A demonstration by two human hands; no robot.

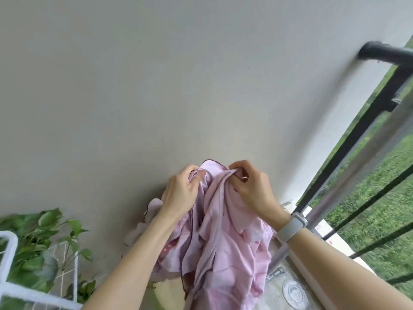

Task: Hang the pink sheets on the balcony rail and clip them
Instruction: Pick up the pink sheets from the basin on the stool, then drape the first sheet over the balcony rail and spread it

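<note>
Your forearms reach in from 6 o'clock, a pale wristband [290, 227] on the right one. Your left hand [178, 191] pinches the pink sheets [225, 247] at their top edge, and your right hand [250, 186], fingers curled, grips a fold just beside it. Both hold the bunched cloth up before a plain grey wall [156, 86]. No writing can be read. At 3 o'clock runs the black balcony rail [384, 53], grass behind it; at 8 o'clock, a leafy plant [42, 242] and a white frame [11, 265].
</note>
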